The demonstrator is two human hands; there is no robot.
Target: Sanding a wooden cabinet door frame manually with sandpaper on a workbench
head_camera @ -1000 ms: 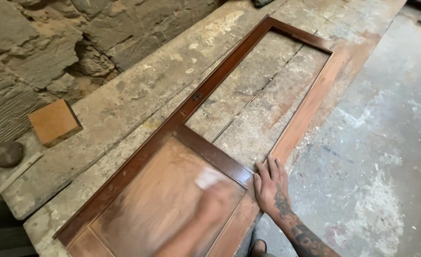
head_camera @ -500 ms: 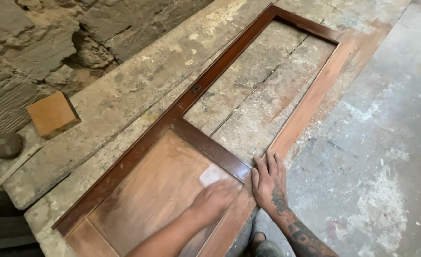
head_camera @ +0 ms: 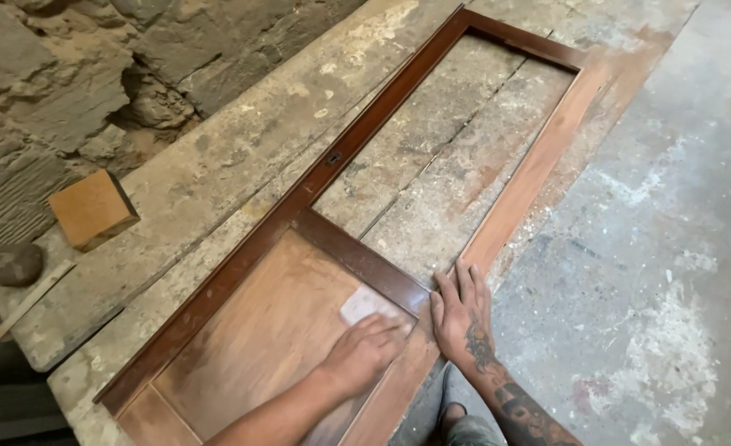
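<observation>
one view only, from a camera worn on the person's head. it looks steeply down and a little forward over a long plank bench (head_camera: 216, 190) that runs on a slant from lower left to upper right. the near end of a wooden door frame (head_camera: 365, 157) sits close under the lens, while its far end reaches almost to the top edge. both forearms enter from the bottom edge, the left hand (head_camera: 364, 351) and right hand (head_camera: 462, 310) low in the picture and near the camera. a rough stone wall (head_camera: 68, 74) fills the upper left corner, and the concrete floor (head_camera: 671, 248) fills the right side.
</observation>
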